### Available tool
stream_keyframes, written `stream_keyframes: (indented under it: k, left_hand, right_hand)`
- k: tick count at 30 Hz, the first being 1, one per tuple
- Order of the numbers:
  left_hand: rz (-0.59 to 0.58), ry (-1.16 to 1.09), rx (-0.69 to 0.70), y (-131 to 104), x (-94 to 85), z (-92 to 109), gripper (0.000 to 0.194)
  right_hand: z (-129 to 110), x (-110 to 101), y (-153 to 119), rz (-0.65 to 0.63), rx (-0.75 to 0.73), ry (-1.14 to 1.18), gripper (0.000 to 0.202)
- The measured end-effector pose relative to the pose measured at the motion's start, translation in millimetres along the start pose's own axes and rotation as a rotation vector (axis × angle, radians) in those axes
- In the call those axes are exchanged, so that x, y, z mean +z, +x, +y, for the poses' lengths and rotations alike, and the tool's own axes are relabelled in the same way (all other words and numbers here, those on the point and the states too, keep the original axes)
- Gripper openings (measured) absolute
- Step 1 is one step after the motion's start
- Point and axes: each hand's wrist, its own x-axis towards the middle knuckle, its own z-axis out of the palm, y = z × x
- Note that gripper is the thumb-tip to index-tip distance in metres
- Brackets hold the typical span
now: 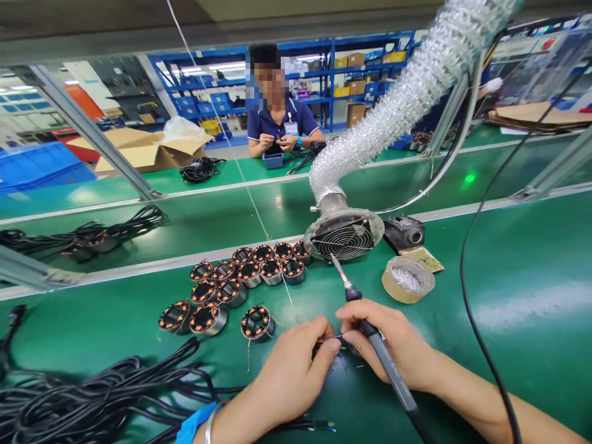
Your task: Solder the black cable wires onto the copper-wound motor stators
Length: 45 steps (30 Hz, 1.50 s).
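My right hand (393, 339) is closed around a soldering iron (382, 357), its metal tip pointing up and away toward the fume fan (346, 237). The right thumb and fingertips also pinch near a thin wire (341, 336). My left hand (300, 357) pinches that wire from the other side; something dark beneath its fingers is mostly hidden. Left of this hand stands a single motor stator (257, 324) with copper windings and loose leads. Several more stators (231, 292) stand grouped behind it. A round tub of silvery material (407, 280) sits beyond my right hand.
Black cables (102, 394) lie heaped at the lower left. A silver duct (383, 111) hangs down to the fan, beside a black iron stand (404, 233). A dark cord (472, 277) crosses the right side. Across the bench, a person (282, 126) handles small parts over a blue box (272, 161).
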Motion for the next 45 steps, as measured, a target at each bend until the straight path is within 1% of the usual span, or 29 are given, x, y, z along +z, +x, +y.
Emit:
stream_keyframes:
  k: [4,8,9,11,13,15,18,20,22,25,29,32,39,45]
  left_hand:
    - [-0.038,-0.161,-0.043,4,2.6,-5,0.024]
    - [-0.105,-0.505,-0.111,10,9.5,-11,0.036]
    - [-0.105,-0.580,-0.141,12,11.2,-11,0.039]
    - [-0.065,-0.655,-0.189,15,14.2,-11,0.041]
    - [0.003,-0.651,-0.206,17,16.4,-11,0.038]
    - [0.051,-0.622,-0.216,17,17.9,-11,0.032]
    - [0.088,-0.598,-0.229,18,19.4,-11,0.026]
    - [0.110,-0.599,-0.233,19,19.8,-11,0.024]
    - [0.132,-0.600,-0.235,19,20.0,-10,0.024]
    - [0.146,-0.581,-0.236,18,20.7,-9,0.024]
    - [0.165,-0.539,-0.226,14,22.2,-7,0.025]
    - [0.187,-0.503,-0.225,11,23.6,-5,0.027]
    - [0.206,-0.407,-0.235,7,28.0,-5,0.032]
    - [0.201,-0.369,-0.230,6,29.0,-6,0.032]
  right_hand:
    - [-1,0,0,0.005,-0.009,-0.012,0.030]
    - [-2,5,1,0.041,-0.034,-0.048,0.026]
    - [-1,6,1,0.050,-0.034,-0.053,0.026]
    - [0,5,1,0.071,-0.031,-0.054,0.027]
    - [0,-1,-1,0.095,-0.002,-0.047,0.028]
    - [-2,-9,-7,0.149,0.049,-0.029,0.029]
    - [-10,-24,-19,0.221,0.125,0.004,0.035]
    - [-17,-31,-25,0.244,0.146,-0.010,0.039]
    - [-20,-36,-29,0.260,0.148,-0.039,0.036]
    - [-18,-36,-31,0.298,0.183,-0.002,0.026]
    - [-7,-31,-31,0.366,0.311,0.219,0.016]
    - [-2,-28,-30,0.382,0.376,0.352,0.012]
    - [-4,-30,-28,0.382,0.384,0.428,0.011]
    - [-3,-29,-27,0.371,0.392,0.473,0.011]
